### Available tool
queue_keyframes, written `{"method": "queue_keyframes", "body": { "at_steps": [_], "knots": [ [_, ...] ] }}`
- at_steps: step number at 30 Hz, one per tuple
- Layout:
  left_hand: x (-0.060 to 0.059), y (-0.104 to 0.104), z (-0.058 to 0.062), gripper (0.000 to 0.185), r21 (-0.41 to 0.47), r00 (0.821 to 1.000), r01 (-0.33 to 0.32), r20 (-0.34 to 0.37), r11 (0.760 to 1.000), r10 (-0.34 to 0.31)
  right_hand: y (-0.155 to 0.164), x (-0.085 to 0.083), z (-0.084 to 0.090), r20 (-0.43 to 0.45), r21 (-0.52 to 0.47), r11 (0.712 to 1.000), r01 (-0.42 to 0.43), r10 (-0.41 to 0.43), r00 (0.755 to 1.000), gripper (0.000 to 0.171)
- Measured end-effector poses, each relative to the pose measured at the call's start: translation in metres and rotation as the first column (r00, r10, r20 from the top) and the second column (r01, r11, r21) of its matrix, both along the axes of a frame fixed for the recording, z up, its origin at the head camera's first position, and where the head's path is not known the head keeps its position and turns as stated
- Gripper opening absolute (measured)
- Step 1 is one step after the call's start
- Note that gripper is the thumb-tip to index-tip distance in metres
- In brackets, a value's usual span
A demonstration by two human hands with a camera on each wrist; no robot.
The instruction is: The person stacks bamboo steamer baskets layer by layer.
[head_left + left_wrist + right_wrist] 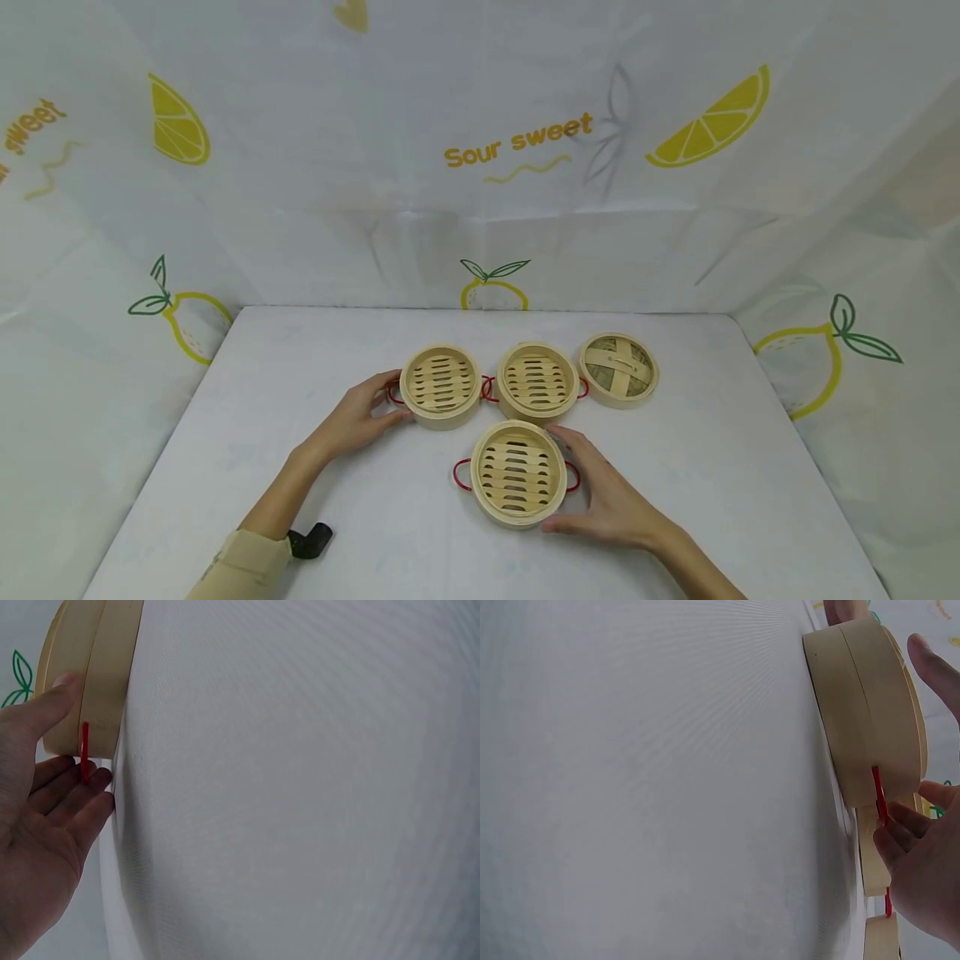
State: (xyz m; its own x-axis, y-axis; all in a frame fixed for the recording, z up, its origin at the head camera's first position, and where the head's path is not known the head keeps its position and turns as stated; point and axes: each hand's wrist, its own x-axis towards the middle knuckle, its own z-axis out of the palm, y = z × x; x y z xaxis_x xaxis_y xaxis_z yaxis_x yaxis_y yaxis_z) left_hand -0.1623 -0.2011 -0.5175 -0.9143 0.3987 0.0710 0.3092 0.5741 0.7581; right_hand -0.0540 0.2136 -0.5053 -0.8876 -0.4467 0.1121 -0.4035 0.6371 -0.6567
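Two round bamboo steamer baskets with slatted bottoms and red loop handles stand side by side. My left hand (pixel 365 421) is at the left one (pixel 441 382), thumb and fingers on either side of its handle. In the left wrist view the thumb (pixel 56 706) lies on its wall. The middle basket (pixel 536 379) is close beside it. Nearer to me stands a third steamer basket (pixel 519 473). My right hand (pixel 603 496) spreads around its right side, fingers beside the red handle (pixel 879 791). The right thumb (pixel 931 667) is apart from the wall in the right wrist view.
A woven bamboo lid (pixel 618 369) lies at the back right, close to the middle basket. White cloth (pixel 390 525) covers the table. A lemon-printed curtain (pixel 375 150) rises behind and at both sides. A black object (pixel 311 542) is attached at my left wrist.
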Motion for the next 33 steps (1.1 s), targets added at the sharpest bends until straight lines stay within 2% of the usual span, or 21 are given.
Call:
{"method": "queue_keyframes", "body": {
  "at_steps": [5, 10, 17, 33],
  "knots": [
    [0.000, 0.000, -0.001, 0.074, -0.003, 1.000, 0.000, -0.002, 1.000, 0.000, -0.001, -0.001, -0.005, -0.022, -0.038, 0.998, -0.042, 0.041, 0.999, 0.125],
    [0.000, 0.000, -0.001, 0.073, 0.001, 1.000, -0.003, -0.008, 1.000, 0.003, -0.005, -0.002, -0.008, 0.000, -0.061, 0.997, -0.057, 0.057, 0.998, 0.127],
    [0.000, 0.000, -0.003, 0.072, 0.021, 1.000, -0.003, -0.007, 1.000, 0.003, -0.012, -0.003, -0.007, 0.043, -0.066, 0.997, -0.046, 0.049, 0.998, 0.131],
    [-0.001, -0.001, -0.007, 0.072, 0.024, 1.000, -0.011, -0.005, 1.000, 0.011, -0.020, -0.002, -0.010, 0.014, -0.073, 0.997, -0.038, 0.039, 0.999, 0.141]
  ]
}}
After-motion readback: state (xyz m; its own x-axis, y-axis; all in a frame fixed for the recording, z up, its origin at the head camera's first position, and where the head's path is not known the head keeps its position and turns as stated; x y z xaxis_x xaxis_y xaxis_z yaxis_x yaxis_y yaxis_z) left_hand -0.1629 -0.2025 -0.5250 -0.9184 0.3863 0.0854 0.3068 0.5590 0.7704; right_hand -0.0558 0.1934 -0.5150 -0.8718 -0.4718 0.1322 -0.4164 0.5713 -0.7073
